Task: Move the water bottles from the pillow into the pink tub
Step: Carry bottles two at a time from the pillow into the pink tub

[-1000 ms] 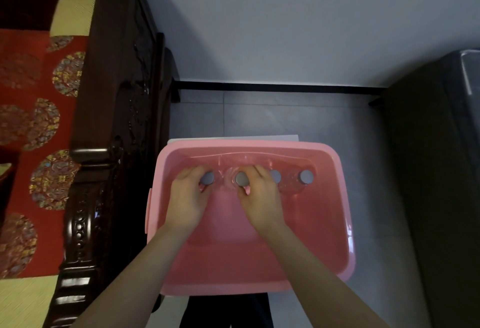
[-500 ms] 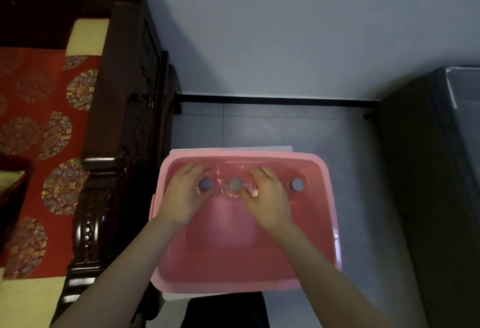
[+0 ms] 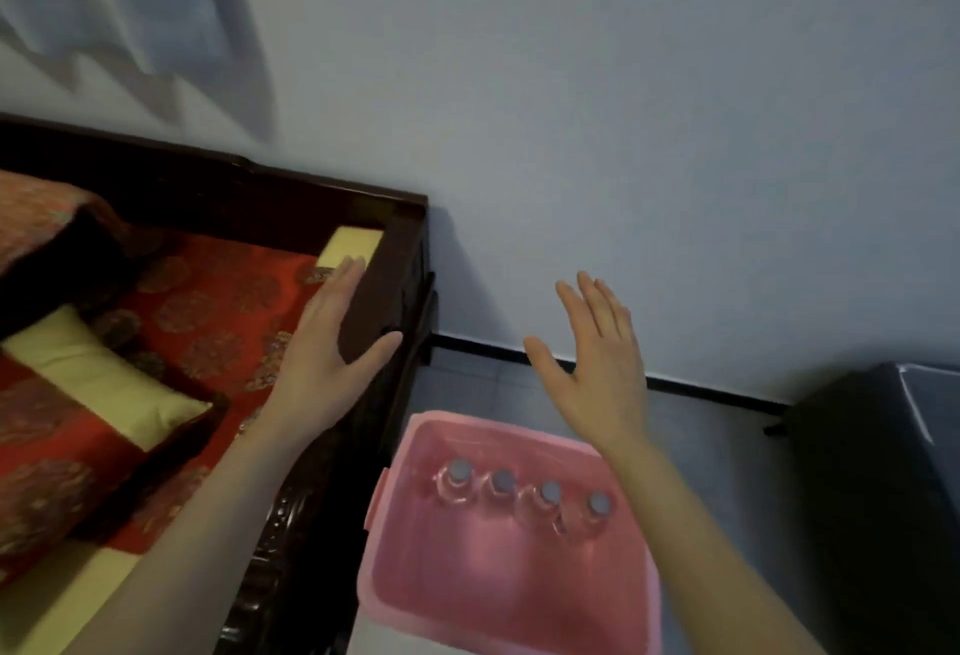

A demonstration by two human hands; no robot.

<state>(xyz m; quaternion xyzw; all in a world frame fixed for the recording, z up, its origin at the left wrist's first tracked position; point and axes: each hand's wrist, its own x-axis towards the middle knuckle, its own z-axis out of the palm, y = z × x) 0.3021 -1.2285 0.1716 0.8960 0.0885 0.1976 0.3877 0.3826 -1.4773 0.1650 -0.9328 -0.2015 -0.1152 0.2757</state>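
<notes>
The pink tub [image 3: 498, 613] sits on the floor at the lower middle. Several clear water bottles [image 3: 501, 485] with grey caps stand upright in a row along its far wall. My left hand [image 3: 332, 358] is raised above the dark wooden bed frame, fingers apart, holding nothing. My right hand [image 3: 597, 368] is lifted above the tub's far right corner, palm spread and empty. A yellow and red pillow [image 3: 98, 384] lies on the bed at the left; no bottle shows on it.
The dark carved bed frame [image 3: 395, 301] runs between the red patterned bedding [image 3: 218, 311] and the tub. A black cabinet [image 3: 878, 488] stands at the right. Grey tiled floor [image 3: 717, 446] and a pale wall lie behind.
Both hands have let go of the bottles and risen out of the tub, now spread apart. The view has tilted up and turned left, showing more bed and wall.
</notes>
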